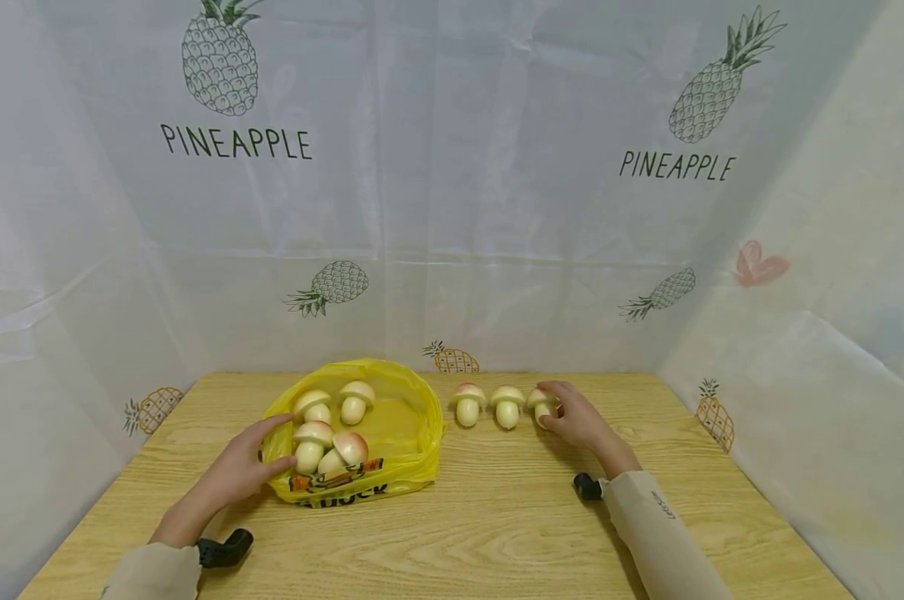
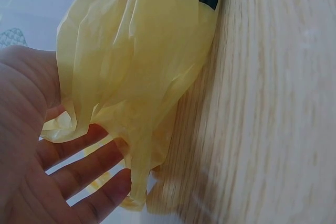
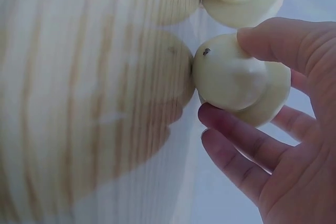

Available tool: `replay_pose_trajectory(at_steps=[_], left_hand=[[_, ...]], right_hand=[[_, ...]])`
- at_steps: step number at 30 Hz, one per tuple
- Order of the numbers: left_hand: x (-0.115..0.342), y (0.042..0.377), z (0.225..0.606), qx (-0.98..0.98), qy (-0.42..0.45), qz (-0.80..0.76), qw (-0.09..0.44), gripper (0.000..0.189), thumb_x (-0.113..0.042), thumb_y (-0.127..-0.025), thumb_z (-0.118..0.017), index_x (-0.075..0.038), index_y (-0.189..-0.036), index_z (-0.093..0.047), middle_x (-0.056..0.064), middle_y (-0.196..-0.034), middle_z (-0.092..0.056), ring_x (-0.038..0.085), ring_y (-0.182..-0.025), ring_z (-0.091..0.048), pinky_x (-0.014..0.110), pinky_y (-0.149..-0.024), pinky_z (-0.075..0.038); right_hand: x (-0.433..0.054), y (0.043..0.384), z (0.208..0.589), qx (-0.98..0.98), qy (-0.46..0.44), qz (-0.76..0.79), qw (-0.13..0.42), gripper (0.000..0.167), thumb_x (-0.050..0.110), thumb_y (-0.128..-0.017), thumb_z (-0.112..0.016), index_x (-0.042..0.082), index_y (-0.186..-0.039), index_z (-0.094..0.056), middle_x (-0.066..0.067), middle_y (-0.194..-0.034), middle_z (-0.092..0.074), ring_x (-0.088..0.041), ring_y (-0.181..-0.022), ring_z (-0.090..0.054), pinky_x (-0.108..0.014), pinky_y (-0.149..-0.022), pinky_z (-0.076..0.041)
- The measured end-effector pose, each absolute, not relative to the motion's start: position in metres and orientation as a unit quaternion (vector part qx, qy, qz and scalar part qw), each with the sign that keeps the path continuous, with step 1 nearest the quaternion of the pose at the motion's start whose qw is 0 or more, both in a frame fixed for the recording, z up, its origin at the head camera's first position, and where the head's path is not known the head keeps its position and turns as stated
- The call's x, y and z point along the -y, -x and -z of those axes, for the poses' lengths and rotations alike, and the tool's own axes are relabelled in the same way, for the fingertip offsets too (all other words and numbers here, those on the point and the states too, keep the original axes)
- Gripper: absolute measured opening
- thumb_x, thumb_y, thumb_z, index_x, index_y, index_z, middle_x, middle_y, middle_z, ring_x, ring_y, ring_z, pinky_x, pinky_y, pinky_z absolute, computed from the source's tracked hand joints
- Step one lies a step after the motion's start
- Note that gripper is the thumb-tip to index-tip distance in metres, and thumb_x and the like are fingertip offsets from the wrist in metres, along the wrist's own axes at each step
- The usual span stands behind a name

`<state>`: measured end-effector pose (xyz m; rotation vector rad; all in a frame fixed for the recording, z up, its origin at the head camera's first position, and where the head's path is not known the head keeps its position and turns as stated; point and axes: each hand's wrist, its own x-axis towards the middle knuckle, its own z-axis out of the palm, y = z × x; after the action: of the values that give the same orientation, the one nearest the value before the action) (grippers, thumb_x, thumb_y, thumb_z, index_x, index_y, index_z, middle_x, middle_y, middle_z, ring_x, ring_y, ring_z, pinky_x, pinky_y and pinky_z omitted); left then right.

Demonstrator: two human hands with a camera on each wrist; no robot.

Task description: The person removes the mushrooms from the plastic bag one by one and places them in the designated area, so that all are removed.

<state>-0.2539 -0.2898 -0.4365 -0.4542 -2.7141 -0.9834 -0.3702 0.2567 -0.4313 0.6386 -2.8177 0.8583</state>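
Observation:
My right hand (image 1: 577, 418) holds a cream toy mushroom (image 3: 231, 74) by its stem and cap, thumb on one side and fingers on the other. This mushroom stands at the right end of a row on the table, beside a middle mushroom (image 1: 507, 406) and a red-tinged mushroom (image 1: 467, 405). At the left, a yellow plastic bag (image 1: 414, 475) lies with its mouth wide, several mushrooms (image 1: 311, 446) inside. My left hand (image 1: 243, 461) holds the bag's left edge between its thumb and spread fingers; in the left wrist view, yellow film hides part of the hand.
The wooden table (image 1: 511, 533) ends at a white curtain (image 1: 526, 208) printed with pineapples, which rises behind it and along both sides. Black wrist devices (image 1: 227, 550) sit by both sleeves. Bare wood lies between the forearms.

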Motion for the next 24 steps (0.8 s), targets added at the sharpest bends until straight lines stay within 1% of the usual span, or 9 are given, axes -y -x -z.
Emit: replay_pose_trajectory(at_steps=[4,11,19,24], left_hand=[[0.2902,0.2547,0.4371,0.924,0.153,0.332,0.109,0.069,-0.031,-0.087,-0.072,-0.001,-0.142,-0.042,0.027,-0.139,-0.043,0.051,-0.126,-0.037,0.067,-0.094,-0.035],[0.2890,0.2553,0.4358,0.925,0.151,0.335,0.100,0.069,-0.030,-0.087,-0.072,-0.001,-0.141,-0.043,0.028,-0.139,-0.044,0.051,-0.125,-0.038,0.067,-0.094,-0.035],[0.2892,0.2551,0.4344,0.923,0.154,0.339,0.103,0.068,-0.027,-0.087,-0.073,0.000,-0.141,-0.043,0.028,-0.138,-0.044,0.051,-0.125,-0.038,0.067,-0.094,-0.036],[0.2898,0.2552,0.4347,0.923,0.154,0.337,0.102,0.068,-0.027,-0.086,-0.073,0.000,-0.141,-0.043,0.028,-0.138,-0.044,0.052,-0.125,-0.037,0.068,-0.094,-0.036]], right_hand=[[-0.2561,0.3702,0.4315,0.931,-0.214,-0.289,0.062,0.060,0.014,-0.088,-0.070,0.011,-0.142,-0.044,-0.018,-0.140,-0.041,-0.029,-0.094,-0.059,-0.042,-0.076,-0.052],[-0.2565,0.3691,0.4326,0.928,-0.225,-0.288,0.066,0.063,0.012,-0.088,-0.070,0.008,-0.144,-0.041,-0.020,-0.141,-0.039,-0.031,-0.097,-0.059,-0.043,-0.079,-0.053],[-0.2567,0.3700,0.4322,0.935,-0.205,-0.284,0.059,0.068,0.015,-0.088,-0.070,0.009,-0.147,-0.036,-0.020,-0.144,-0.037,-0.026,-0.090,-0.060,-0.041,-0.077,-0.053],[-0.2582,0.3680,0.4303,0.938,-0.200,-0.279,0.056,0.069,0.018,-0.088,-0.070,0.011,-0.148,-0.035,-0.020,-0.145,-0.035,-0.027,-0.091,-0.061,-0.042,-0.077,-0.053]])
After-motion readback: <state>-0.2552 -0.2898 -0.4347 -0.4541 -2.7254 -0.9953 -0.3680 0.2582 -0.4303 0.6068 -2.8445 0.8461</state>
